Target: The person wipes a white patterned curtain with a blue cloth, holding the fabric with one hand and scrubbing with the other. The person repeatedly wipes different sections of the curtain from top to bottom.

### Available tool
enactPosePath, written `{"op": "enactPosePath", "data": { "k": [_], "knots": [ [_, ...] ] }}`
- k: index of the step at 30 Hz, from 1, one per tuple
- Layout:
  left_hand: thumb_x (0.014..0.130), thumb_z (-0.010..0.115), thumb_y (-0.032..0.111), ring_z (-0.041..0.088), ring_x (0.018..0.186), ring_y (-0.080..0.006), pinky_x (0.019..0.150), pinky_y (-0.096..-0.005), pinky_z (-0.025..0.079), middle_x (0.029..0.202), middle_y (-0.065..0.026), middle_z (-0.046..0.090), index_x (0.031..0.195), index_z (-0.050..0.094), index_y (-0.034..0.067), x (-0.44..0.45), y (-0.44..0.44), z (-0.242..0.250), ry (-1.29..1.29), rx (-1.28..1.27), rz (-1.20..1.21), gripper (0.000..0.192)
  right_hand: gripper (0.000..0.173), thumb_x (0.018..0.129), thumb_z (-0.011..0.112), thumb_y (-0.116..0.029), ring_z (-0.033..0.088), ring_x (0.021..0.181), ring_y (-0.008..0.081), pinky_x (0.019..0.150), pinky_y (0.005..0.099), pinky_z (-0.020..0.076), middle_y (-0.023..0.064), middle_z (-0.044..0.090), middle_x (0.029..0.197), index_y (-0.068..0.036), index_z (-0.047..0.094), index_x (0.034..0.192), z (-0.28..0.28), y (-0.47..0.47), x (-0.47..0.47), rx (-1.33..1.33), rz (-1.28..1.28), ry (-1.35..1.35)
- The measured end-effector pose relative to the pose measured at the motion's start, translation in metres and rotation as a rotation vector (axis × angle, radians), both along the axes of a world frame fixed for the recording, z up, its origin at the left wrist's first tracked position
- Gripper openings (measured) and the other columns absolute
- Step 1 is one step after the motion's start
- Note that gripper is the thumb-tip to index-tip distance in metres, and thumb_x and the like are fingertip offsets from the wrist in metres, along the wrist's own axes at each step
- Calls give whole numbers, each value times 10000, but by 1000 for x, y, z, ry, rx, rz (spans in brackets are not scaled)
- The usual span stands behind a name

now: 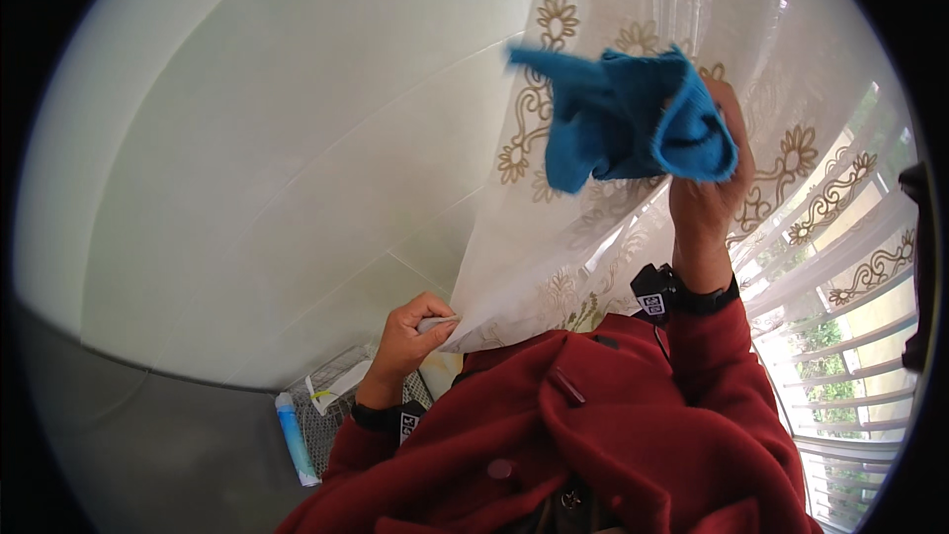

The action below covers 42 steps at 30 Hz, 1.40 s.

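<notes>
A sheer white curtain (519, 267) with brown embroidered flowers hangs before me. My left hand (417, 334) is closed on its lower left edge and pulls it out taut to the side. Higher up, at the right, my right hand (715, 163) is raised with a blue cloth (615, 119), bunched and slightly blurred, in front of the curtain. The cloth hides most of the right fingers. Both wrists carry black straps with small devices.
Pale wall tiles (296, 163) fill the left. Low down stand a wire mesh basket (337, 386) and a blue-and-white spray can (296, 441) beside it. A window with horizontal bars (852, 378) is at the right, greenery outside.
</notes>
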<state>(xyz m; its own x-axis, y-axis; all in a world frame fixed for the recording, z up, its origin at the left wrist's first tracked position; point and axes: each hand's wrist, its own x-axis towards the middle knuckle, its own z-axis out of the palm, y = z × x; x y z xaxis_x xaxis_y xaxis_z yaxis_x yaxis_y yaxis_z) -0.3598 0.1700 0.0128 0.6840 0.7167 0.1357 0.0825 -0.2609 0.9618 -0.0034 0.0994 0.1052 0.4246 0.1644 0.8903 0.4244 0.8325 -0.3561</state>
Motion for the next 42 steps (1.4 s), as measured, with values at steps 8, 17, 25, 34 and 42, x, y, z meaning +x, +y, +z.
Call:
{"op": "enactPosePath", "data": {
  "k": [8, 17, 25, 34, 42],
  "knots": [
    [837, 693, 78, 541, 770, -86, 715, -242, 437, 838, -17, 615, 889, 632, 14, 19, 31, -11, 49, -40, -82, 102, 337, 808, 678, 18, 623, 981, 187, 894, 313, 479, 78, 659, 1080, -42, 644, 1138, -30, 6, -18, -461, 339, -10],
    [781, 783, 157, 581, 914, -122, 831, -270, 477, 992, -61, 631, 1163, 543, 27, 46, 58, -28, -17, -157, -163, 469, 179, 775, 694, 29, 602, 870, 105, 793, 251, 476, 25, 660, 906, -21, 663, 944, -74, 15, -50, -1089, 625, -187],
    [695, 868, 243, 586, 1120, -265, 924, -367, 488, 1230, -118, 565, 1340, 428, 99, 85, 70, -13, -86, 166, -289, 794, 248, 790, 665, 5, 574, 826, 85, 758, 255, 479, 31, 655, 893, -15, 653, 1036, -85, 33, -69, -1188, 686, -2],
    [768, 776, 120, 660, 907, -253, 769, -329, 522, 1082, -112, 633, 1221, 517, 90, 121, 74, -13, -89, 430, -155, 522, 416, 800, 769, -107, 592, 890, 100, 808, 266, 496, 20, 654, 965, -19, 612, 1175, -79, 29, -72, -1268, 498, 107],
    [778, 716, 43, 652, 777, -282, 683, -324, 525, 988, -101, 622, 1107, 584, 84, 125, 77, -30, -189, 344, -267, 358, 326, 822, 719, -4, 629, 834, 155, 734, 279, 545, 58, 606, 869, -11, 499, 1062, -37, -5, -36, -901, 43, 352]
  ]
}}
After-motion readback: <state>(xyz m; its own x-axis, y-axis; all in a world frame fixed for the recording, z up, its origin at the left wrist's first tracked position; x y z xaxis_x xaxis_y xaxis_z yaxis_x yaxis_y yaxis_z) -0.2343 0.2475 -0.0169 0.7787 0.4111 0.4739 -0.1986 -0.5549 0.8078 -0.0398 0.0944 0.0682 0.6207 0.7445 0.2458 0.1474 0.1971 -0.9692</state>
